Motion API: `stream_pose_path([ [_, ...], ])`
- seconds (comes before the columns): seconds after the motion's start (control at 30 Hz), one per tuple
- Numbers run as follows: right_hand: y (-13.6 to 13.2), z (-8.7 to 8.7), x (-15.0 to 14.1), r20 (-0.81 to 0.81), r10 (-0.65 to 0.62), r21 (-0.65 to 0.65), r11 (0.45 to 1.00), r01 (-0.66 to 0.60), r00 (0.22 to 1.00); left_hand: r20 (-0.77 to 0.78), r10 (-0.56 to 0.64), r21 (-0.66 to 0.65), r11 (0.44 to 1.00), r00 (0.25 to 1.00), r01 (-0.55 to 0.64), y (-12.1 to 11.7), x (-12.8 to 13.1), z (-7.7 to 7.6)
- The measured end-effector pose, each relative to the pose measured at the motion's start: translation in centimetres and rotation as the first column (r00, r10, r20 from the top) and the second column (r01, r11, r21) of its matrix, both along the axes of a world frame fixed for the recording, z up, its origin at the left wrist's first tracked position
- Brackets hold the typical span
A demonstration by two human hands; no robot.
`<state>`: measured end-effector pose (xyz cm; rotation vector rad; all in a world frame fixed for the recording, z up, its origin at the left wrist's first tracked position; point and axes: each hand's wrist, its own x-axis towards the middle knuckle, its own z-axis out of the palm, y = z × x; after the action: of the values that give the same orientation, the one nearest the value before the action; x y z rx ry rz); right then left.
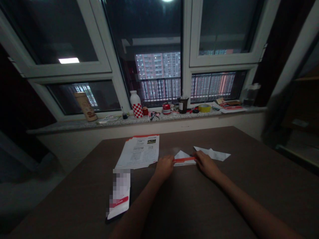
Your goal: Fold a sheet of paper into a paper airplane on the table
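Note:
A folded sheet of white paper (184, 161) with a red band along it and a pointed top lies on the dark table, between my two hands. My left hand (164, 166) is closed on its left end, fingers bent over the edge. At the opposite end my right hand (204, 163) pinches the paper's corner. Just beyond the right hand rests a second folded white paper piece (216, 154), with pointed ends and a small peak in the middle. The undersides of both hands are hidden, so the thumbs do not show clearly.
Printed sheets (139, 152) are stacked left of my left hand. Nearer, a phone or tablet (119, 210) with a partly pixelated screen lies beside my left forearm. Along the windowsill (112, 124) stand a checked bottle (137, 105), a tan tumbler (86, 107), a dark cup (182, 105) and yellow tape (204, 108).

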<state>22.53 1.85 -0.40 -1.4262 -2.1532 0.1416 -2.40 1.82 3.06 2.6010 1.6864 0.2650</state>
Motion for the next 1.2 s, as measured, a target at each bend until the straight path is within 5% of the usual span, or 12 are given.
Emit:
stream_pose_path([
  [0.63, -0.8, 0.4, -0.4, 0.115, 0.065, 0.029, 0.997, -0.068, 0.991, 0.036, -0.063, 0.068, 0.996, 0.997, 0.060, 0.1, 0.2, -1.2],
  [0.97, -0.6, 0.2, -0.5, 0.154, 0.050, 0.094, 0.993, -0.065, 0.987, 0.106, -0.154, -0.010, 0.988, 0.982, 0.156, -0.3, 0.1, -1.2],
  [1.2, -1.1, 0.5, -1.2, 0.193, 0.156, 0.119, 0.976, -0.181, 0.969, 0.058, -0.173, 0.033, 0.985, 0.983, 0.171, -0.6, 0.3, -0.8],
])
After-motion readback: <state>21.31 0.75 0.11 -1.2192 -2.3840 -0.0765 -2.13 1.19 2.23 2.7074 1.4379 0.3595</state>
